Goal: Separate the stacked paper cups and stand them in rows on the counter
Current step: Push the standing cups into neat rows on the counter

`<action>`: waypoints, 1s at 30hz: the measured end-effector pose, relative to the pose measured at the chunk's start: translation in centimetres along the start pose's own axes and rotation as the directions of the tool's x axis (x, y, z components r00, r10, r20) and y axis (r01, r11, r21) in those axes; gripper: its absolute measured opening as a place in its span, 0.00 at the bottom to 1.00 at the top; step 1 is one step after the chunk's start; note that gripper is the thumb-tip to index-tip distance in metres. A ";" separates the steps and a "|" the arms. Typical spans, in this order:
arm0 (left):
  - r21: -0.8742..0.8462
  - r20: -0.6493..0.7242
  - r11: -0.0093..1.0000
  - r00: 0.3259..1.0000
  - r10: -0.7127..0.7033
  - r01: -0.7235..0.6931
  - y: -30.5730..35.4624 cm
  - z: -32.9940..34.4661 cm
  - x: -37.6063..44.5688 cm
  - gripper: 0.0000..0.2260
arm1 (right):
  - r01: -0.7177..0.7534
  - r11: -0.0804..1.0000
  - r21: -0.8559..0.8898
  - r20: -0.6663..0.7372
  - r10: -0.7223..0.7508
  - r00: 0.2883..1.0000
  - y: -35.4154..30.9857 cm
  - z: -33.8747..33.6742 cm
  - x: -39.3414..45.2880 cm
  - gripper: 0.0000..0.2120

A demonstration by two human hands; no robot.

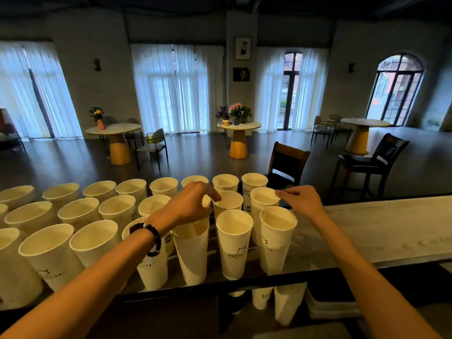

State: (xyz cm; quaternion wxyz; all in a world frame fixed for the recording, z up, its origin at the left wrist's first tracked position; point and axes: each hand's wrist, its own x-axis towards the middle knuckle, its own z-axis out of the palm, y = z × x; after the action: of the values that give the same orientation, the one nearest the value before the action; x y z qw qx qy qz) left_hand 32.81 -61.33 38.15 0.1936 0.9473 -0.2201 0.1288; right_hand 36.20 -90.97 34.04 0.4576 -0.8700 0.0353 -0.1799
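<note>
The left hand (193, 201) pinches the rim of a paper cup (228, 201) in the middle row on the counter (381, 228); the right hand (302, 200) hovers loose beside the neighbouring cup (264, 198), holding nothing; best to nudge by the rim gently, keeping rows straight without toppling neighbours.

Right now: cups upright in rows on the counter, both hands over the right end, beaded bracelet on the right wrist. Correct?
One thing is off: the beaded bracelet is on the left wrist, not the right. The head view shows it. The rest holds: the cups stand upright in rows on the counter, with the left hand and right hand over the right end.
</note>
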 end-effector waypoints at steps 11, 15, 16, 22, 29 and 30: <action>0.093 0.167 0.989 0.981 0.101 -0.118 -1.7 2.7 3.8 0.11 | -0.081 0.988 -0.128 0.039 0.087 0.995 0.8 1.3 2.6 0.22; 0.111 0.158 0.984 0.980 0.122 -0.141 -1.6 3.0 4.0 0.09 | -0.098 0.979 -0.176 0.085 0.115 0.990 1.0 1.5 3.0 0.19; 0.113 0.155 0.983 0.980 0.125 -0.143 -1.6 3.0 4.0 0.09 | -0.099 0.977 -0.188 0.091 0.117 0.989 1.1 1.5 3.1 0.18; 0.154 0.129 0.974 0.981 0.145 -0.165 -1.8 3.0 3.9 0.09 | -0.077 0.975 -0.209 0.091 0.097 0.991 1.4 1.9 3.1 0.10; 0.175 0.110 0.966 0.979 0.171 -0.189 -1.4 3.1 3.7 0.11 | -0.099 0.975 -0.201 0.057 0.113 0.992 1.3 2.1 2.9 0.15; 0.170 0.108 0.967 0.979 0.173 -0.189 -1.3 3.1 3.7 0.11 | -0.099 0.975 -0.196 0.048 0.110 0.993 1.3 1.9 2.8 0.17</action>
State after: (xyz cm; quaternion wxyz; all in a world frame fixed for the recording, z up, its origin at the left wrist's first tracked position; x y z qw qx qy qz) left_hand 37.07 -62.90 36.22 0.0844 0.9418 -0.3019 0.1213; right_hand 39.60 -90.84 32.74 0.3804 -0.9122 0.0851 -0.1259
